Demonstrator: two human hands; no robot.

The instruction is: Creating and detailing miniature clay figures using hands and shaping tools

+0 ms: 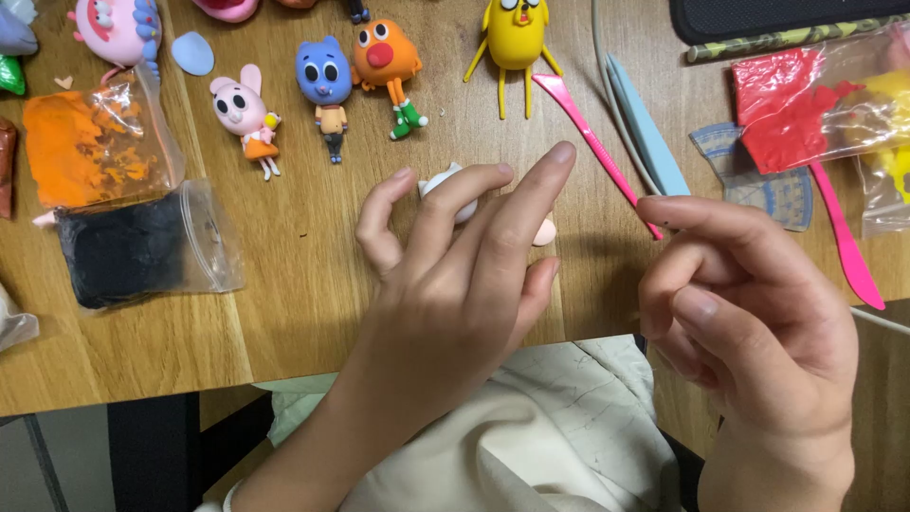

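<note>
My left hand (455, 284) hovers over the wooden table (303, 284) at the centre, fingers spread. It holds a small white clay piece (444, 180) against its fingertips, and a pale pink clay bit (545, 231) peeks out beside the middle finger. My right hand (749, 322) is at the right, over the table's front edge. Its fingers are loosely curled, the index finger points left, and nothing shows in it. A pink plastic sculpting tool (592, 142) lies just beyond that fingertip.
Clay figures stand along the back: pink rabbit (248, 114), blue cat (325, 81), orange fish (387, 62), yellow dog (514, 38). Bags of orange clay (90, 147) and black clay (133, 246) lie left. A red clay bag (796, 104), a second pink tool (844, 237) and a pale blue tool (646, 128) lie right.
</note>
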